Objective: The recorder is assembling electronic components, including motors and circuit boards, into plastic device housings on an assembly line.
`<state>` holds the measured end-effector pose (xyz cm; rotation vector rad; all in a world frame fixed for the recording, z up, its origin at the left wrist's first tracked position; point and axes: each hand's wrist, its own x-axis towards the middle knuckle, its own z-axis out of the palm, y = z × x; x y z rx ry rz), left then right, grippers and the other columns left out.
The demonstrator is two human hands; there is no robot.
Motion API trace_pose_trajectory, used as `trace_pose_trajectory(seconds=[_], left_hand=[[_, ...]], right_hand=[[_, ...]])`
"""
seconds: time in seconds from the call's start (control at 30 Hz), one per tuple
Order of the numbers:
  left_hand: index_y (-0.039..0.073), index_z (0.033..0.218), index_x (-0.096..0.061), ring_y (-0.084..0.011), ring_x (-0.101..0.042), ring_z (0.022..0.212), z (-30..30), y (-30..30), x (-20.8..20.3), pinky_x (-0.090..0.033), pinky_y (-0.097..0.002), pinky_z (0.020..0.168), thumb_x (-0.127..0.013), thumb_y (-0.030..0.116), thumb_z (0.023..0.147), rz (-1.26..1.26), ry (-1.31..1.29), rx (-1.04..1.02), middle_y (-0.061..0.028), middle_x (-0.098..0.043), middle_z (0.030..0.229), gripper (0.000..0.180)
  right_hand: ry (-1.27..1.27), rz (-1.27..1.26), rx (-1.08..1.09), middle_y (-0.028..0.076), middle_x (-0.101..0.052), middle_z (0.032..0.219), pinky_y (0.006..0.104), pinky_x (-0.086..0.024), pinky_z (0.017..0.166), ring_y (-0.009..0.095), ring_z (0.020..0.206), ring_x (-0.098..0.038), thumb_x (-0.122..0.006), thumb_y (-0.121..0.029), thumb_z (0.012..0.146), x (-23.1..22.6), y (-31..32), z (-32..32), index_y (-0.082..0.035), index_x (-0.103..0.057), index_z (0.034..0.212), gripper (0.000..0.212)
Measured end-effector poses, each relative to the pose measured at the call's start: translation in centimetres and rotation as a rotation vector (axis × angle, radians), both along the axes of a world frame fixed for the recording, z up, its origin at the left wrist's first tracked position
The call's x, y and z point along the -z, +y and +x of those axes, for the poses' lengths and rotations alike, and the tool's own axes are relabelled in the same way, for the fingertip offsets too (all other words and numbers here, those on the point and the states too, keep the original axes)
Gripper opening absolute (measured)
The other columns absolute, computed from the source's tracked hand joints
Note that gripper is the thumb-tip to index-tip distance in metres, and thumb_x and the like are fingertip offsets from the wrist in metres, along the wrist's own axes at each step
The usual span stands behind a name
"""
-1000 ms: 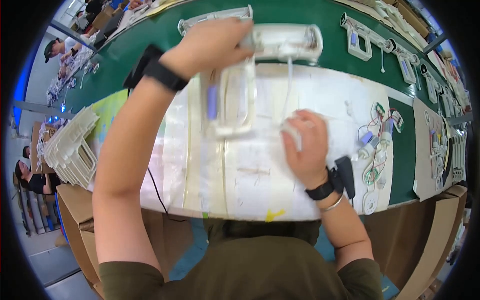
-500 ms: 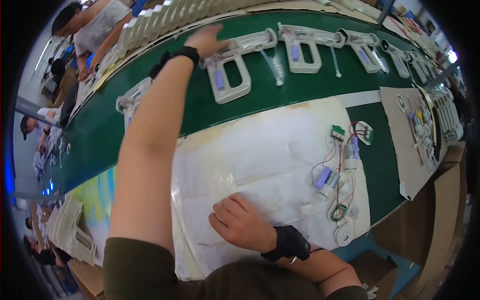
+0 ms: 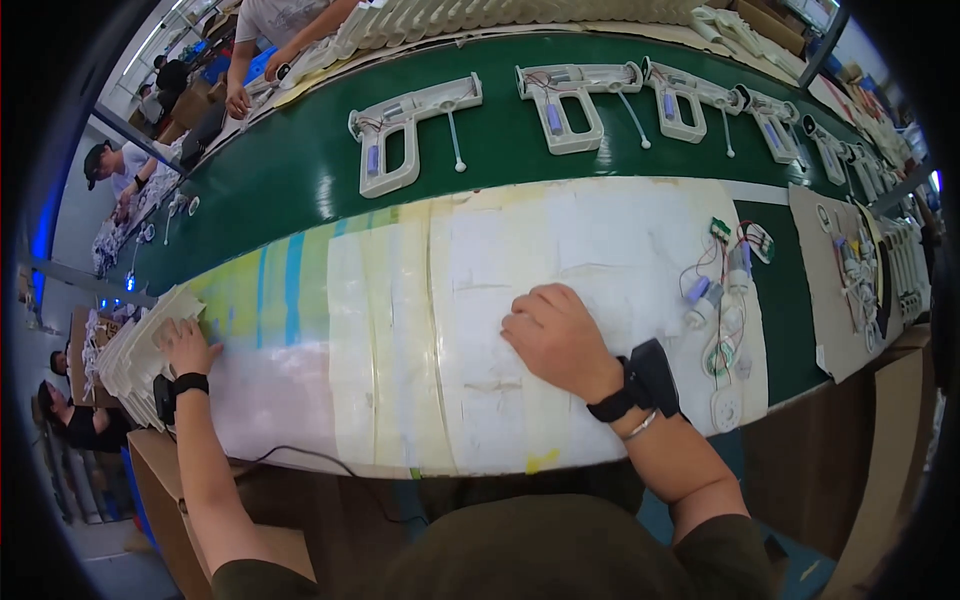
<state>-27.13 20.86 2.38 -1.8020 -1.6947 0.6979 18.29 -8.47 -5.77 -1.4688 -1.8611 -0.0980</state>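
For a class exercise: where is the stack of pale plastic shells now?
In the head view, the stack sits at the left end of the work mat, with the left hand at its right side.

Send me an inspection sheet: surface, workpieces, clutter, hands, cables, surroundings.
Surface: patched sheet covering over a green table.
Workpieces: gun-shaped white housings with wiring, in a row beyond the covering; stacked white plastic shells at left.
Clutter: wired motors and green circuit board, right side.
Hands: left hand at the shells, fingers spread; right hand over the covering, fingers curled, palm hidden.
Cables: black cable at near edge.
Surroundings: co-workers, cardboard boxes.
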Motion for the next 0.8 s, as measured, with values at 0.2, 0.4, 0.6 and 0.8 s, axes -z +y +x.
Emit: trace_pose_trajectory(seconds=[0.2,0.4,0.6,0.8], left_hand=[[0.011,0.142,-0.033,-0.0278,-0.019,0.140,-6.7,2.2,0.6,-0.018,-0.0523,0.110,-0.066,0.036,0.080,0.256,-0.096,0.214,-0.0076,-0.030,0.149,0.074],[0.012,0.134,-0.043,-0.0259,-0.042,0.125,-5.7,5.1,-0.8,-0.034,-0.0463,0.100,-0.064,0.027,0.079,0.265,0.164,0.194,-0.0073,-0.047,0.132,0.060],[0.009,0.128,-0.048,-0.0266,-0.054,0.104,-5.9,7.8,-0.8,-0.045,-0.0404,0.085,-0.066,0.022,0.074,0.364,0.065,0.433,-0.0103,-0.055,0.118,0.058],[0.000,0.127,-0.047,-0.0350,-0.053,0.109,13.9,-5.8,-1.8,-0.043,-0.0391,0.093,-0.072,0.025,0.070,-0.352,-0.875,0.877,-0.0191,-0.056,0.116,0.067]], right_hand=[[-0.032,0.154,0.014,0.006,-0.057,0.087,0.0367,-0.045,0.079,0.025,0.086,-0.055,-0.070,-0.006,0.068,-4.3,-1.4,-2.4,-0.006,-0.059,0.079,0.016],[-0.012,0.088,0.016,0.007,-0.059,0.090,0.0367,-0.046,0.078,0.026,0.089,-0.057,-0.070,-0.006,0.069,-5.4,-6.3,-2.1,-0.006,-0.059,0.080,0.016],[0.025,0.009,0.587,0.011,-0.064,0.088,0.0329,-0.049,0.077,0.026,0.083,-0.062,-0.067,-0.009,0.078,-7.4,-11.5,10.3,-0.002,-0.065,0.088,0.012],[0.217,-0.378,0.802,0.016,-0.064,0.090,0.0375,-0.048,0.079,0.031,0.089,-0.061,-0.063,-0.023,0.082,-4.2,-12.1,21.0,-0.003,-0.066,0.095,0.024]])
